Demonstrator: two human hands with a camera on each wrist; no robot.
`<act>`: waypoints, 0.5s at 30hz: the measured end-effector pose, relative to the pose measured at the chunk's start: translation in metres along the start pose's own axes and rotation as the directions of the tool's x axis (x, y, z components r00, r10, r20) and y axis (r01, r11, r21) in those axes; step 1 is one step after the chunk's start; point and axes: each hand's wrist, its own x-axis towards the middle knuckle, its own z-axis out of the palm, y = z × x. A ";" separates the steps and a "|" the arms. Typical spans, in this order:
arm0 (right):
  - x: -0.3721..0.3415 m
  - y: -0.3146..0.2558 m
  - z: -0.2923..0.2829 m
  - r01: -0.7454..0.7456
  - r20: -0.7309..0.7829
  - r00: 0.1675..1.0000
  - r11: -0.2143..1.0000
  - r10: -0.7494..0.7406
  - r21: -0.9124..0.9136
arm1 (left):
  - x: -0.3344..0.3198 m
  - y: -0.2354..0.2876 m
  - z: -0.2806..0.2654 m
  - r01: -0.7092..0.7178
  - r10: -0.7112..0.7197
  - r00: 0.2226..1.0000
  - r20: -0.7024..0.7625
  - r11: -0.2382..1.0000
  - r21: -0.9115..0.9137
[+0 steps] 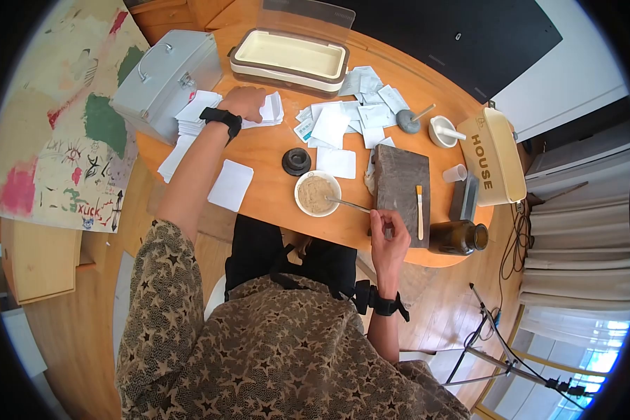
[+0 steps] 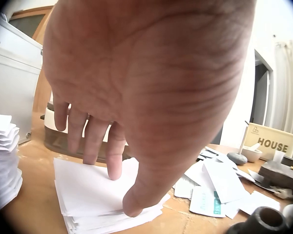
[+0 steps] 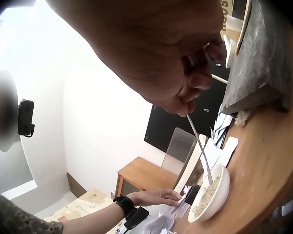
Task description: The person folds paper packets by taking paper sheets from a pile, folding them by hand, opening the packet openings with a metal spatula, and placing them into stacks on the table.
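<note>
My right hand (image 1: pixel 390 238) pinches the thin metal handle of a spoon (image 1: pixel 350 204) between thumb and fingertips. The spoon's far end dips into tan powder (image 1: pixel 313 194) inside a white bowl (image 3: pixel 219 201) at the table's front edge. Farther off, my left hand (image 1: pixel 243 103) reaches over a small stack of white paper packets (image 2: pixel 85 192). Its index fingertip touches the top packet, and the thumb lies at the near side of the stack; the other fingers extend loosely beyond. A dark round pot-like piece (image 1: pixel 297 162) stands just behind the bowl.
More white packets (image 1: pixel 183 133) pile up beside a silver case (image 1: pixel 164 84). Loose sachets (image 1: pixel 360 112) spread across the middle. To the right lie a dark slab (image 1: pixel 399 175) with a brush (image 1: pixel 420 210), a brown jar (image 1: pixel 458 238), a mortar (image 1: pixel 441 133) and a cream box (image 1: pixel 493 154).
</note>
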 end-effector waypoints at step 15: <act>0.002 0.000 0.000 -0.008 -0.004 1.000 1.000 0.009 0.011 | -0.051 0.023 -0.008 -0.122 0.101 0.933 -0.346 0.992 -0.040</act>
